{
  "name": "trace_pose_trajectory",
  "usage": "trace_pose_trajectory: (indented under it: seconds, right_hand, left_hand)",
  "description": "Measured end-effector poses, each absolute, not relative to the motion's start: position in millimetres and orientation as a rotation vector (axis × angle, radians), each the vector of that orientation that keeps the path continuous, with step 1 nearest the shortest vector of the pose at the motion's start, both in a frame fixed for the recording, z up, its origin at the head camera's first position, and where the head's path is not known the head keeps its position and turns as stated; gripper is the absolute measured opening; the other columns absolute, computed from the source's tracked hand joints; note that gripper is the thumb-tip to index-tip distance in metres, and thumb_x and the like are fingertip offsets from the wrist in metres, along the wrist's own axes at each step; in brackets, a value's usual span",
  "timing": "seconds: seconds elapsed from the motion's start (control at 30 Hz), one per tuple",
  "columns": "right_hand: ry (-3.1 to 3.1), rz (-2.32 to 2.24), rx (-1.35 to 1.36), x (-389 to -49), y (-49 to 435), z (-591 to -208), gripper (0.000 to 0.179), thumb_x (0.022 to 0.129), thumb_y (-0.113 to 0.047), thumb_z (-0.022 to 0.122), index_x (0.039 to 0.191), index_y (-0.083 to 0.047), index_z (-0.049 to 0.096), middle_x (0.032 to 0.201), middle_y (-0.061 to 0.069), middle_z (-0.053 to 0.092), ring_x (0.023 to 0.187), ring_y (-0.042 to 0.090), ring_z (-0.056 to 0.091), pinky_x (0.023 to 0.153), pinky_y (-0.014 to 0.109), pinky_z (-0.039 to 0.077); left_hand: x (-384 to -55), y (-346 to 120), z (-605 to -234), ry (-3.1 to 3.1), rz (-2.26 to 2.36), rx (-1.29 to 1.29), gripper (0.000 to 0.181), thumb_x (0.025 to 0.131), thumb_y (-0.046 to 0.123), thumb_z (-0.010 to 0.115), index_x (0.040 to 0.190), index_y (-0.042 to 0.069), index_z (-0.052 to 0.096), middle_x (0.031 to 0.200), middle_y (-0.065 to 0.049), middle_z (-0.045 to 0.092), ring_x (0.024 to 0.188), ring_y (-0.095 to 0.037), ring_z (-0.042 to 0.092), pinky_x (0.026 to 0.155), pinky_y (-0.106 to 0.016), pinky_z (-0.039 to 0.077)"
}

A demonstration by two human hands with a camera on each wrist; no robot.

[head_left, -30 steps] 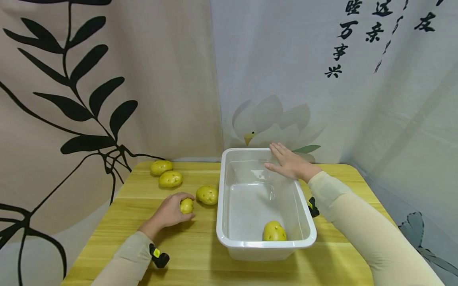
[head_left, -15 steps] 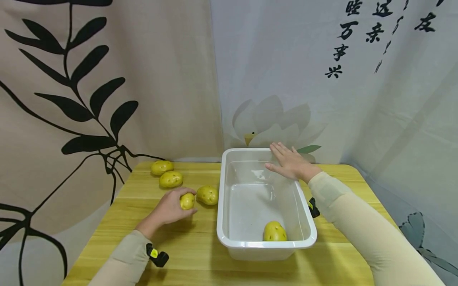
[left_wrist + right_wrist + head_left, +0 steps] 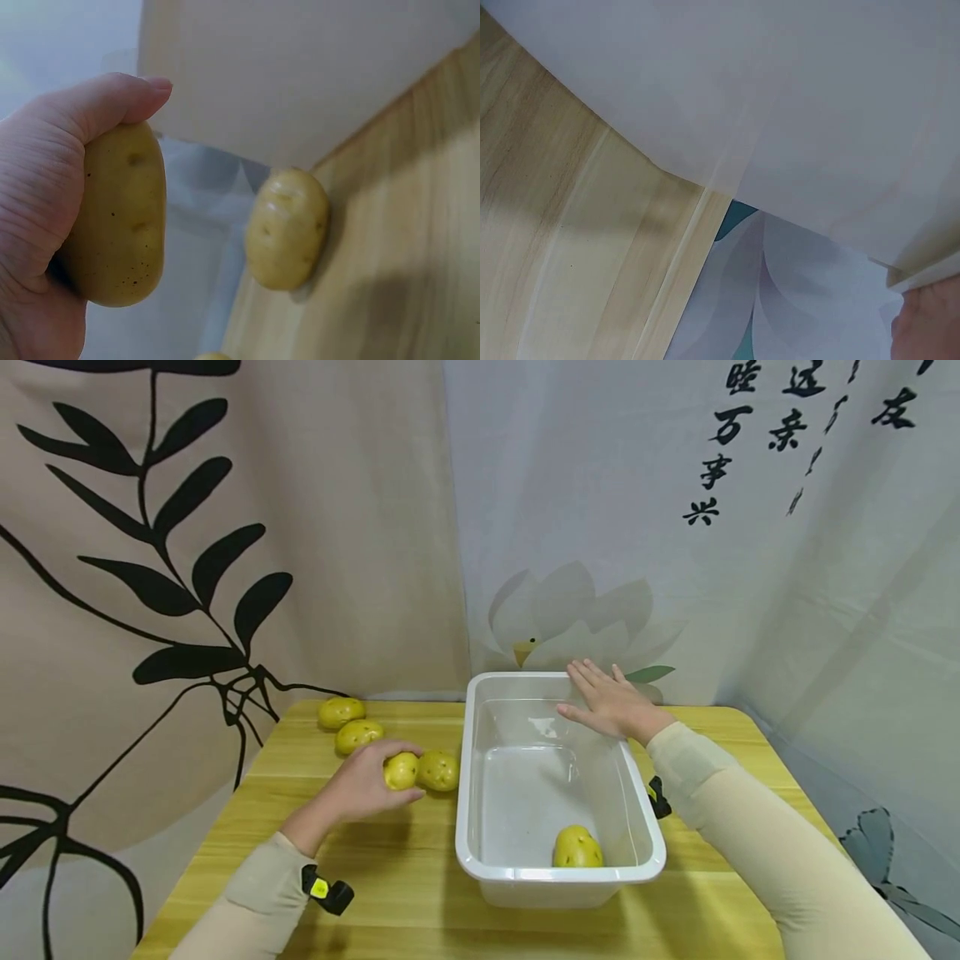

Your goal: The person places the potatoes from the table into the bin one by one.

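Observation:
My left hand (image 3: 358,787) grips a yellow potato (image 3: 401,771), thumb on one side and fingers on the other. In the left wrist view this potato (image 3: 124,225) hangs in the palm, above the wooden table. Just beyond it, another potato (image 3: 439,772) lies against the left side of a deep white plastic tub (image 3: 462,777). One potato (image 3: 577,847) sits inside the tub near its front wall. My right hand (image 3: 609,707) rests with straight, spread fingers on the tub's back right rim. Only a bit of that hand (image 3: 930,324) shows in the right wrist view.
Two more potatoes lie at the table's back left: one (image 3: 341,712) near the edge, the other (image 3: 358,737) just in front of it. The wooden table (image 3: 390,893) meets a printed curtain (image 3: 375,527) behind. The tub wall (image 3: 727,90) fills much of the right wrist view.
My left hand has lifted the potato and brought it slightly right and farther from me, nearer the potato by the tub. The right hand stays on the rim.

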State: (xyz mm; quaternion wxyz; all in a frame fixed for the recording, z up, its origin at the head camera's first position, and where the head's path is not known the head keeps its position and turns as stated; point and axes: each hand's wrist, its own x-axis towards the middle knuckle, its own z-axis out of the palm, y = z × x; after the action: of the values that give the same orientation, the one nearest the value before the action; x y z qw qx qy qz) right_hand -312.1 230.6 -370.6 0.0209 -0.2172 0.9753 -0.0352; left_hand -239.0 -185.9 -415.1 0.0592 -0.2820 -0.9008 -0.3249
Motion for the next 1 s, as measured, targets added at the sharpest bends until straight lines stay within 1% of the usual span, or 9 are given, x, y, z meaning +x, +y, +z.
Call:
trace_pose_trajectory:
  seconds: [0.2, 0.37, 0.47, 0.6, 0.73, 0.83, 1.0]
  right_hand:
    - [3.021, -0.109, -0.684, -313.4, 231.4, -372.9, 0.088, 0.095, -0.068, 0.025, 0.154, -0.007, 0.007, 0.160, 0.012, 0.005, 0.147, 0.029, 0.001, 0.114, 0.054, 0.000]
    - [3.017, -0.094, -0.706, -312.6, 231.1, -371.4, 0.090, 0.095, -0.068, 0.026, 0.154, -0.003, 0.008, 0.160, 0.015, 0.006, 0.146, 0.030, 0.001, 0.116, 0.051, 0.004]
    - [3.018, -0.092, -0.714, -312.5, 230.9, -370.9, 0.090, 0.095, -0.068, 0.027, 0.153, -0.002, 0.008, 0.160, 0.016, 0.007, 0.146, 0.031, 0.001, 0.116, 0.051, 0.005]
    - [3.019, -0.085, -0.713, -312.4, 230.8, -371.1, 0.090, 0.095, -0.068, 0.027, 0.153, -0.002, 0.008, 0.160, 0.016, 0.007, 0.146, 0.031, 0.001, 0.116, 0.050, 0.006]
    - [3.010, -0.078, -0.707, -311.8, 231.1, -370.8, 0.089, 0.095, -0.067, 0.027, 0.154, -0.003, 0.006, 0.160, 0.015, 0.005, 0.146, 0.030, 0.001, 0.116, 0.050, 0.005]
    - [3.005, -0.084, -0.705, -310.6, 230.3, -369.1, 0.089, 0.095, -0.067, 0.027, 0.154, -0.003, 0.007, 0.160, 0.015, 0.005, 0.146, 0.030, 0.001, 0.116, 0.050, 0.005]
    - [3.006, -0.101, -0.714, -310.3, 229.3, -366.9, 0.089, 0.096, -0.066, 0.028, 0.153, -0.002, 0.008, 0.160, 0.016, 0.005, 0.146, 0.032, 0.002, 0.116, 0.050, 0.005]
  left_hand:
    - [-235.8, -176.7, -393.5, -2.717, -0.955, -0.927, 0.052, 0.068, 0.039, 0.087, 0.113, 0.024, 0.066, 0.114, 0.005, 0.065, 0.095, -0.012, 0.060, 0.072, -0.029, 0.052]
    - [-233.1, -169.4, -380.8, -2.706, -0.924, -0.986, 0.052, 0.069, 0.043, 0.085, 0.113, 0.025, 0.066, 0.114, 0.007, 0.065, 0.099, -0.012, 0.060, 0.076, -0.031, 0.052]
    - [-230.8, -165.3, -374.1, -2.711, -0.914, -1.006, 0.052, 0.069, 0.045, 0.084, 0.114, 0.025, 0.066, 0.116, 0.008, 0.064, 0.104, -0.013, 0.059, 0.082, -0.033, 0.051]
    - [-229.5, -159.4, -364.8, -2.705, -0.912, -1.051, 0.052, 0.069, 0.047, 0.084, 0.114, 0.026, 0.066, 0.116, 0.009, 0.064, 0.104, -0.012, 0.059, 0.084, -0.034, 0.050]
    - [-230.9, -151.8, -353.5, -2.680, -0.937, -1.108, 0.052, 0.069, 0.045, 0.085, 0.113, 0.026, 0.066, 0.111, 0.009, 0.066, 0.093, -0.008, 0.060, 0.076, -0.030, 0.052]
    - [-232.8, -145.4, -344.4, -2.664, -0.948, -1.150, 0.053, 0.069, 0.041, 0.086, 0.114, 0.023, 0.066, 0.109, 0.007, 0.066, 0.085, -0.007, 0.060, 0.069, -0.027, 0.052]
    - [-236.6, -132.1, -331.1, -2.647, -0.917, -1.236, 0.053, 0.069, 0.038, 0.085, 0.115, 0.018, 0.067, 0.110, 0.006, 0.066, 0.087, -0.007, 0.059, 0.070, -0.026, 0.052]
